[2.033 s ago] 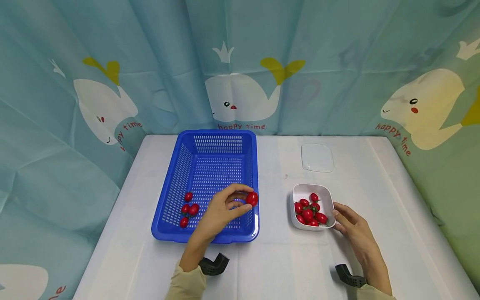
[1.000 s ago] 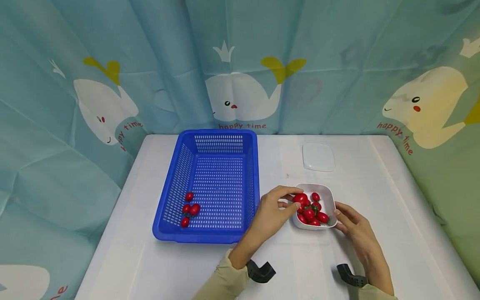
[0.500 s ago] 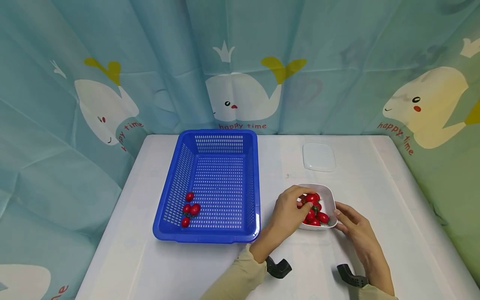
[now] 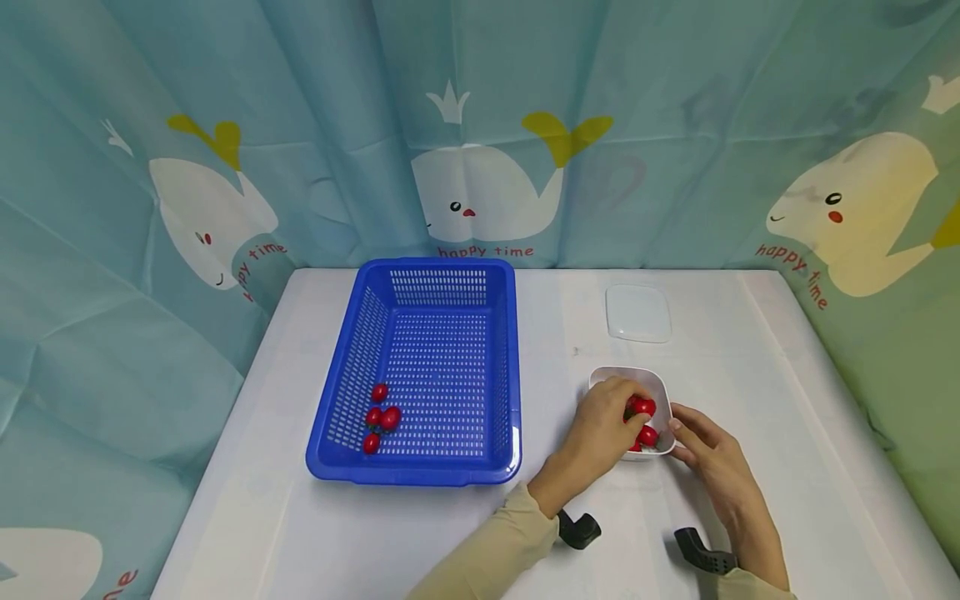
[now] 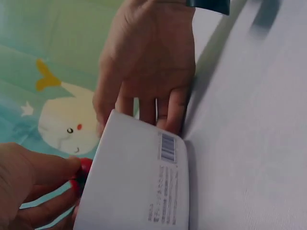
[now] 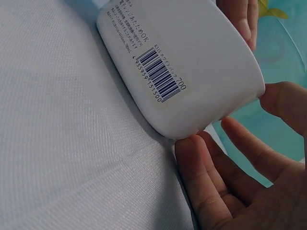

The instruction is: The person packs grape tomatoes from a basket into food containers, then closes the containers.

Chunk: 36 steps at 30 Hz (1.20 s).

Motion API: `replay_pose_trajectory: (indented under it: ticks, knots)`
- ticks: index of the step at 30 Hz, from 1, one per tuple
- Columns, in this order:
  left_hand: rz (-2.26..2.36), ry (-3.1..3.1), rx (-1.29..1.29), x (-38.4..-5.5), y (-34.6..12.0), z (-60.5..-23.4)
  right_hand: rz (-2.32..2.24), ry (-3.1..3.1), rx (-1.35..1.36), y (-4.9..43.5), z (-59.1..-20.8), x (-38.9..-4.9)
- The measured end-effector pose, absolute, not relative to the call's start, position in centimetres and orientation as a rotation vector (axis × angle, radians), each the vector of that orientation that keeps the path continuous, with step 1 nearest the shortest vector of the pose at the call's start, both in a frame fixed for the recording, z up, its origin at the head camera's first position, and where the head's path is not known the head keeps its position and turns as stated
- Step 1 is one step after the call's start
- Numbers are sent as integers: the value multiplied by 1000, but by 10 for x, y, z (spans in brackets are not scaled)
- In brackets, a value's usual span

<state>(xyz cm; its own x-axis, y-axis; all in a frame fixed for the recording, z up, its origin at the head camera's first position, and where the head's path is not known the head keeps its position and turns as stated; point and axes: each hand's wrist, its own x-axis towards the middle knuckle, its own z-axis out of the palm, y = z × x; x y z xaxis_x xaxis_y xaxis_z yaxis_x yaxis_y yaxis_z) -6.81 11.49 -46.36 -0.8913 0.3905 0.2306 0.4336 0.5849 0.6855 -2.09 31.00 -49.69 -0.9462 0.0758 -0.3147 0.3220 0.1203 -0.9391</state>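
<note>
We observe the right hand (image 4: 722, 467) gripping the white container (image 4: 659, 390) at its right side, thumb at the rim. The left hand (image 4: 603, 425) pinches a red tomato (image 4: 645, 407) in the container, near other tomatoes (image 4: 647, 436) that it partly hides. To the left, we count four loose tomatoes (image 4: 390, 418) in the blue basket (image 4: 412, 478). Beyond the container, a clear lid (image 4: 637, 313) lies on the white table (image 4: 735, 350); behind, a whale-print curtain (image 4: 322, 100).
</note>
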Motion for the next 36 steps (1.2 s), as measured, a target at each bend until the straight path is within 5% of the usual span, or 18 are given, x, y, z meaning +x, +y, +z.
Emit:
replay_pose_trajectory:
  ticks: [36]
  knots:
    - [-959, -2685, -885, -42, 101, -456, -1939, 2194, 393, 310, -498, -22]
